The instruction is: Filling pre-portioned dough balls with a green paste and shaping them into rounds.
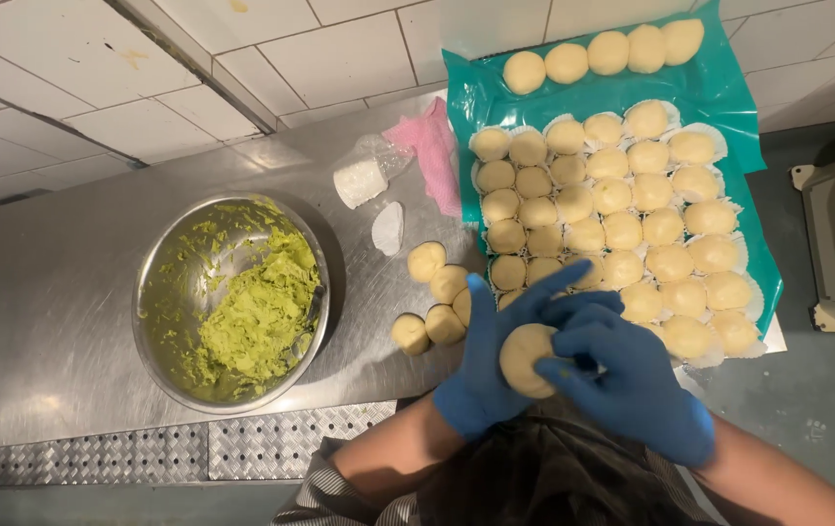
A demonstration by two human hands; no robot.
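Dough ball sits cupped in the left hand, right hand closing fingers over it above the table edge. Tray nearly full; loose balls and green filling remain.

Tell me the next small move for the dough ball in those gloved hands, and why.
Probably set the dough ball on the tray. It looks round and smooth, cupped in the left hand with the right hand over it, and the tray's balls are the same shape. Whether it is sealed underneath is hidden.
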